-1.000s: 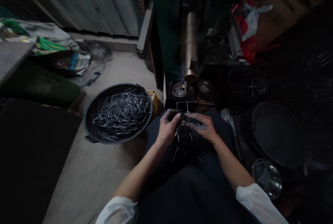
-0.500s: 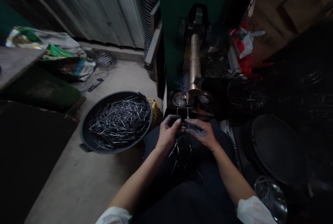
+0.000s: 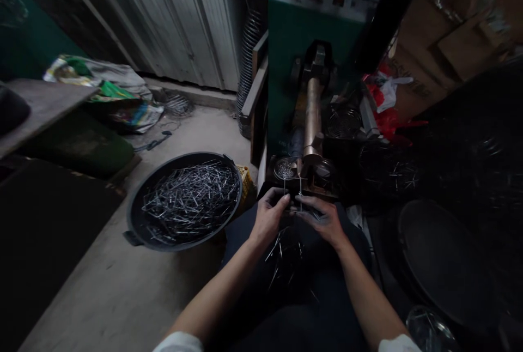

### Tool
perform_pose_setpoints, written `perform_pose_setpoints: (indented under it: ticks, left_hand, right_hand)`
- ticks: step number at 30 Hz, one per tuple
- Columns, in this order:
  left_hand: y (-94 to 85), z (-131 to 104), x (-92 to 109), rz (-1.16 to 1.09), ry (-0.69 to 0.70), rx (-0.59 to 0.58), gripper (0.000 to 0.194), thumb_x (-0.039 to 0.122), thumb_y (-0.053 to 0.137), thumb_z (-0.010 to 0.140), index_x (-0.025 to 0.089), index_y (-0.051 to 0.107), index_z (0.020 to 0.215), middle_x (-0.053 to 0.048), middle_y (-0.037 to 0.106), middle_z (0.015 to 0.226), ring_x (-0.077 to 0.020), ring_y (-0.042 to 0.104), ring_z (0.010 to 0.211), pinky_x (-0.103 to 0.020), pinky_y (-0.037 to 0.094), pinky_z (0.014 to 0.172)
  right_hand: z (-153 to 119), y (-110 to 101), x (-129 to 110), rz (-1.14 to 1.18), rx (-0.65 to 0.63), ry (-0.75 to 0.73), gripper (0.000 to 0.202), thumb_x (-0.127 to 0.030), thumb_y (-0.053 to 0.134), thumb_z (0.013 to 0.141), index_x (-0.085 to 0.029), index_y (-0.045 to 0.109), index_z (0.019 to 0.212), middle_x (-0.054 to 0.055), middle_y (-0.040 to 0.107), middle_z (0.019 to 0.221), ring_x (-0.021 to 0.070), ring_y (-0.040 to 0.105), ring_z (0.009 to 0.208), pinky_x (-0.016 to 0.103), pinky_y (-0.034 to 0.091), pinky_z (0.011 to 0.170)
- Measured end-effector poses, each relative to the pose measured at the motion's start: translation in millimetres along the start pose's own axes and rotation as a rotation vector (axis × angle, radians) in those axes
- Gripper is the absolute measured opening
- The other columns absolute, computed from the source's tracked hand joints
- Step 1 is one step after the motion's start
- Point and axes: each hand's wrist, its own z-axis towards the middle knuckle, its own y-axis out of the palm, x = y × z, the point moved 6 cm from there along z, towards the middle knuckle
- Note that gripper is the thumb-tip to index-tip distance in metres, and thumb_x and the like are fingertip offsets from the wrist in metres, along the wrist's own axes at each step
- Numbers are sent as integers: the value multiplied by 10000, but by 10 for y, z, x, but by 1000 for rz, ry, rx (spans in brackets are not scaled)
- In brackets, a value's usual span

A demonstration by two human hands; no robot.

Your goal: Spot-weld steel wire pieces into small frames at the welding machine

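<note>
A thin bent wire frame (image 3: pixel 301 187) is pinched between my two hands, its upper end at the pointed tip under the copper-coloured arm (image 3: pixel 313 115) of a green machine that looks like a spot welder. My left hand (image 3: pixel 267 214) has thumb and fingers closed on the frame's left side. On the right side, my right hand (image 3: pixel 323 220) grips the same frame; some thin wires seem to lie in its fingers too. Just beyond the hands sits a small round dish (image 3: pixel 285 167) of tiny metal pieces. Loose wire pieces (image 3: pixel 281 256) lie on my lap.
A black basin (image 3: pixel 133 213) heaped with bent wires stands at left, beside a yellow crate (image 3: pixel 245 180). A dark round lid or pan (image 3: pixel 437 254) and a shiny metal bowl (image 3: pixel 429 330) are at right. A wooden rack (image 3: pixel 255 88) stands left of the machine.
The view has tilted up, showing more of the machine's front panel. Both hands have brought the wire frame forward, so its upper end now meets the machine's tip.
</note>
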Motion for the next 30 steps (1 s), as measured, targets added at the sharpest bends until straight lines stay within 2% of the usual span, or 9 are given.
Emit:
perform_pose_setpoints:
  ticks: [6, 12, 15, 19, 21, 25, 30]
  left_hand:
    - [8, 55, -13, -22, -2, 4, 350, 411, 805, 760, 168, 641, 951, -11, 656, 820, -124, 632, 675, -241, 578, 612]
    - [31, 42, 14, -33, -34, 13, 343, 394, 815, 751, 168, 646, 945, 2, 657, 758, -125, 636, 623, -252, 569, 600]
    - [17, 83, 22, -17, -35, 41, 361, 388, 838, 720, 160, 658, 934, -6, 670, 777, -127, 642, 634, -249, 565, 608]
    - [46, 317, 93, 13, 23, 42, 357, 396, 844, 698, 144, 661, 873, -7, 662, 774, -117, 638, 630, -242, 567, 607]
    - [79, 478, 132, -3, 25, 40, 378, 396, 856, 665, 137, 656, 856, -14, 668, 778, -116, 639, 623, -237, 563, 596]
    - [108, 729, 211, -33, 25, 84, 410, 388, 880, 591, 136, 645, 812, -11, 661, 741, -116, 632, 601, -223, 541, 555]
    - [116, 848, 265, -13, 78, 90, 364, 383, 867, 598, 148, 651, 772, 0, 645, 712, -115, 613, 598, -226, 531, 547]
  right_hand:
    - [21, -5, 59, 9, 10, 13, 377, -305, 775, 883, -325, 699, 1252, 28, 726, 1200, 243, 696, 1105, 380, 558, 993]
    - [13, -8, 47, 91, 6, 99, 343, -335, 755, 892, -302, 709, 1230, 46, 722, 1201, 259, 687, 1112, 412, 560, 991]
    - [38, -15, 41, 31, 21, 95, 321, -363, 746, 893, -278, 711, 1201, 55, 727, 1167, 252, 692, 1077, 394, 551, 974]
    - [209, -131, 138, -75, 144, 119, 230, -423, 769, 854, -220, 714, 949, 34, 726, 903, 205, 688, 832, 307, 548, 791]
    - [343, -172, 192, -78, 132, 126, 235, -427, 754, 858, -204, 687, 819, 21, 697, 800, 188, 656, 755, 284, 515, 726]
    - [555, -223, 272, 31, 84, 180, 222, -410, 716, 861, -191, 700, 831, 26, 709, 816, 198, 653, 779, 285, 491, 727]
    - [629, -270, 302, 52, 153, 240, 207, -388, 703, 842, -188, 749, 864, 31, 730, 827, 209, 667, 802, 302, 491, 763]
